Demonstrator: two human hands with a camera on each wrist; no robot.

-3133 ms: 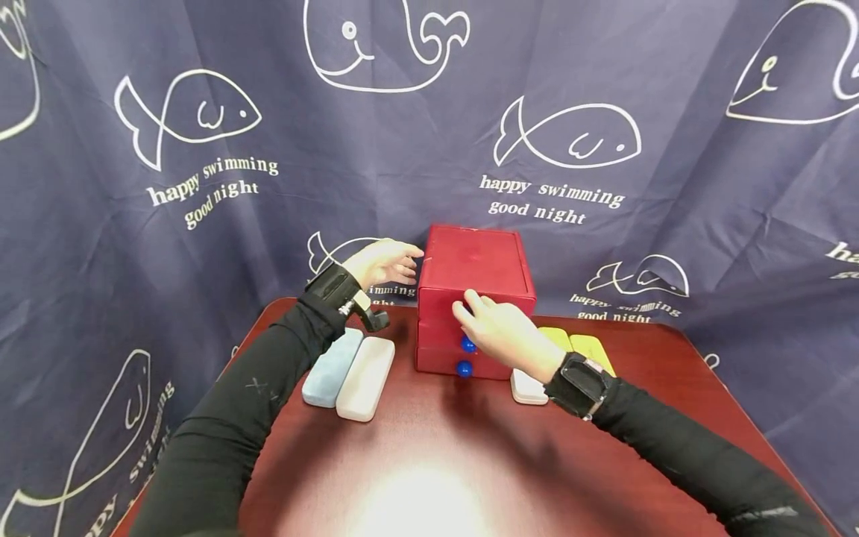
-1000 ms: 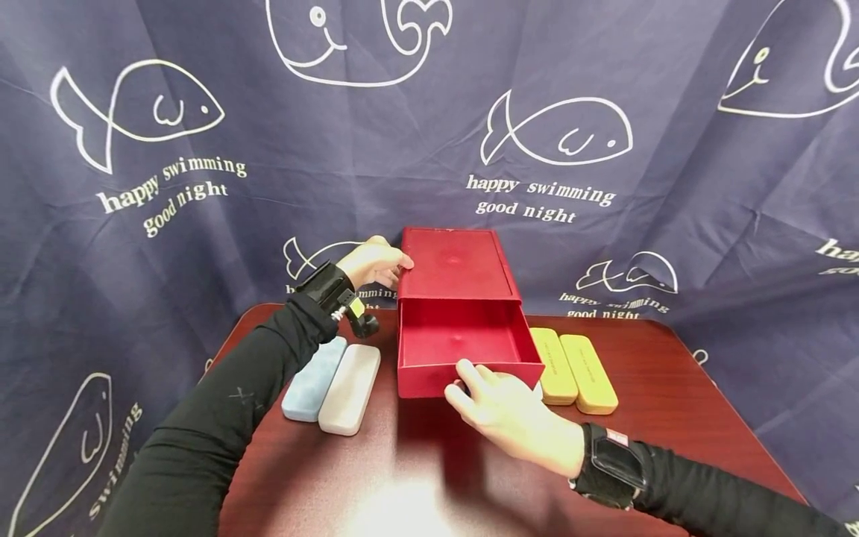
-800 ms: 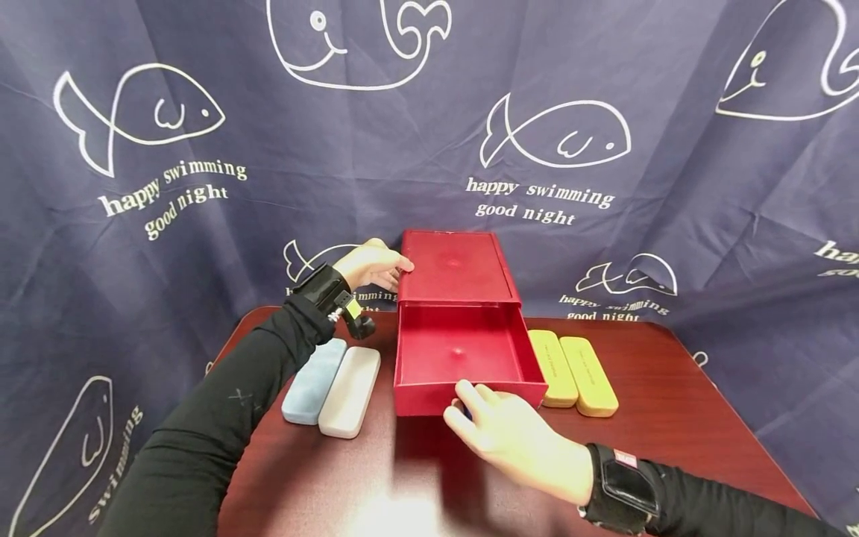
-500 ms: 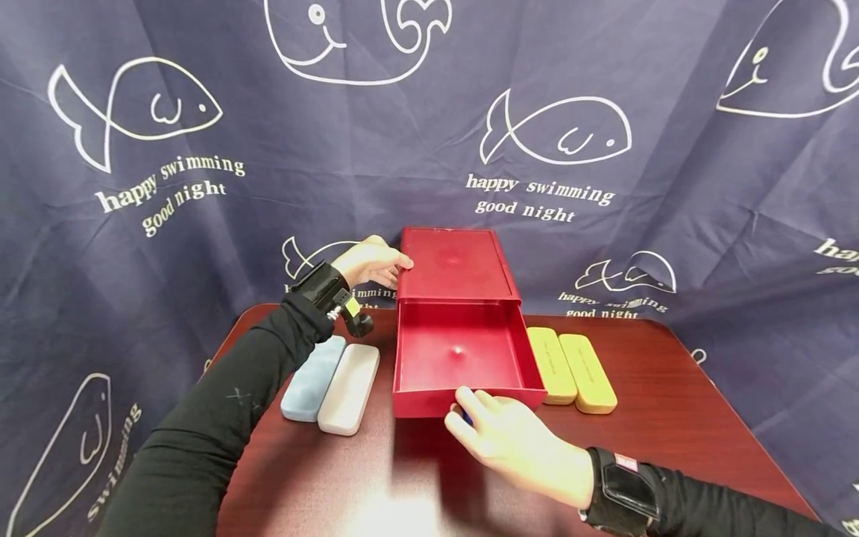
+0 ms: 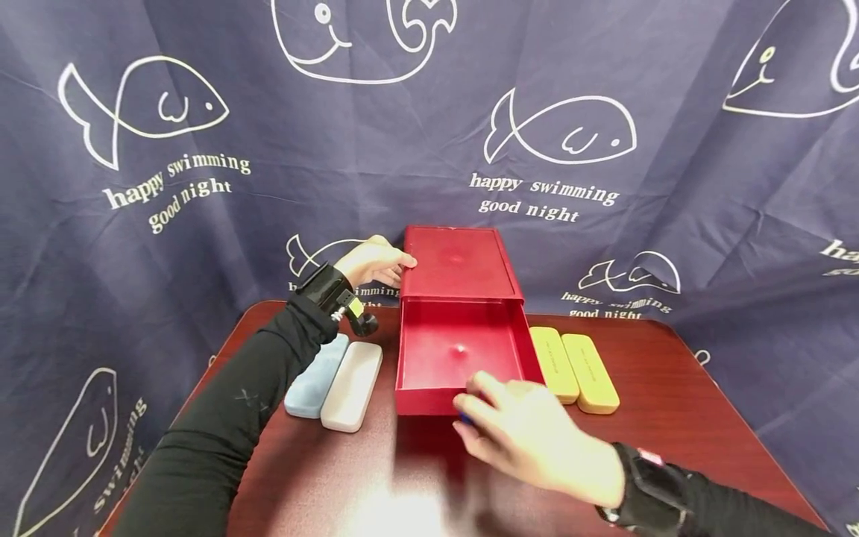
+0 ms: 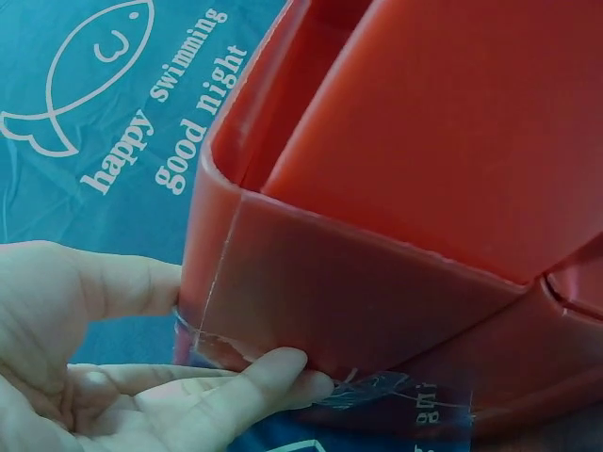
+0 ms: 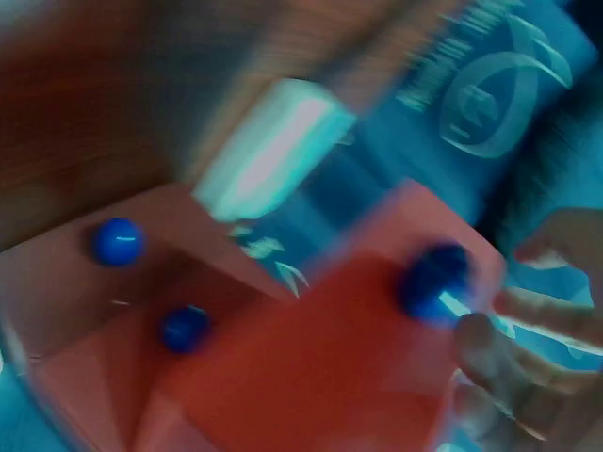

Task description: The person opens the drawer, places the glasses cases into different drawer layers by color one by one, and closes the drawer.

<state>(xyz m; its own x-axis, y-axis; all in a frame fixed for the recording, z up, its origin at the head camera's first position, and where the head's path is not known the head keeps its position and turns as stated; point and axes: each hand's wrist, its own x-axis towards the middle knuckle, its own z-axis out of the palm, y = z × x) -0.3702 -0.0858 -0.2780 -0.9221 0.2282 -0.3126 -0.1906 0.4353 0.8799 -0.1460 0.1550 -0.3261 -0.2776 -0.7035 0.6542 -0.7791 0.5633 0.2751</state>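
Observation:
A red drawer cabinet (image 5: 461,261) stands on the table, its top drawer (image 5: 429,401) pulled out towards me and bare inside. My left hand (image 5: 372,261) holds the cabinet's back left corner, thumb on the top edge and fingers along the side; the left wrist view shows this hand (image 6: 141,377) against the red wall. At the drawer front is my right hand (image 5: 530,432), close to the blue knob (image 5: 465,415). In the blurred right wrist view its fingers (image 7: 485,353) are spread beside the knob (image 7: 438,282), with a small gap; two lower blue knobs also show there.
Left of the cabinet lie a light blue case (image 5: 315,380) and a white case (image 5: 352,388). Two yellow cases (image 5: 589,373) lie to its right. Another pale case (image 7: 273,155) shows in the right wrist view. A blue fish-print curtain (image 5: 376,149) hangs behind the table (image 5: 322,477).
The top drawer, shut at first, has been pulled out by my right hand on its knob. That hand's fingers have now loosened and shifted right. My left hand has come onto the cabinet.

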